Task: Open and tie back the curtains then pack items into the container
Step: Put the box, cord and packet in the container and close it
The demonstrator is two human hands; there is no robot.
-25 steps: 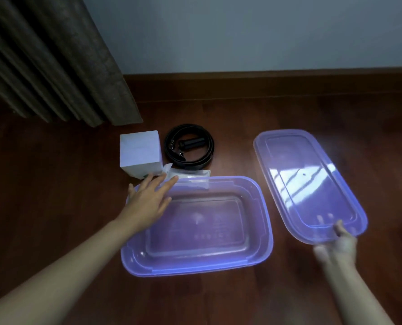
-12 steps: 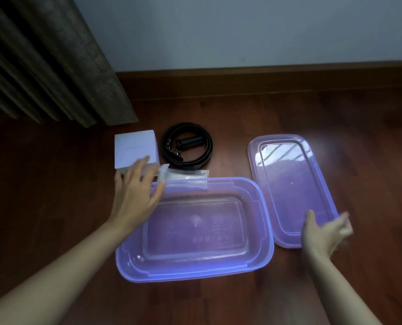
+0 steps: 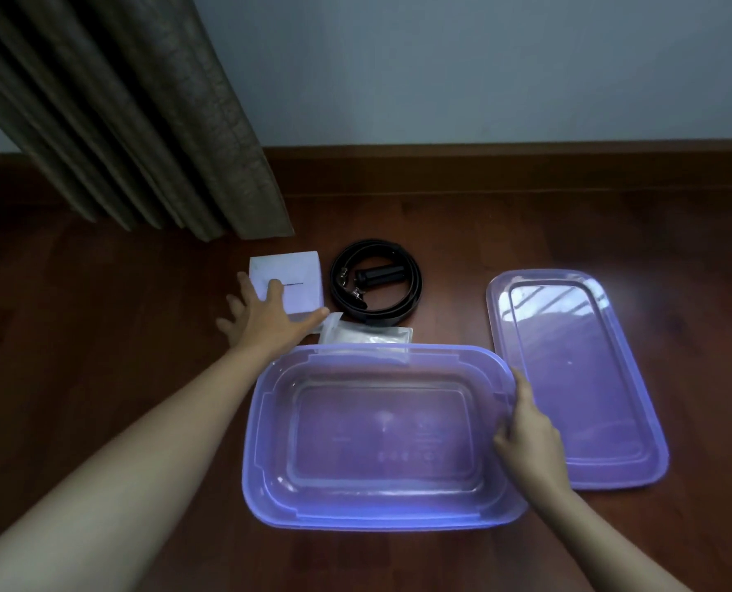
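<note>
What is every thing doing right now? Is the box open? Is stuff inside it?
container: open, nothing inside
lid: off, flat on the floor
white box: closed, left hand on it
belt: coiled on the floor
clear packet: flat behind the container
right hand: holds the container's rim
curtain: hanging, gathered

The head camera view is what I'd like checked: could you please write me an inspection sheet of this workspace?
Surface: dark wooden floor, glossy.
Job's things: open purple container, nothing seen inside; its lid lies flat to its right; white box, coiled black belt and clear packet wait behind it.
Clutter: nothing seen.
Hands: left hand rests spread on the white box; right hand is at the container's right rim, grip unclear.
Cables: nothing seen.
Surroundings: brown curtain hangs at upper left; pale wall with wooden skirting.
</note>
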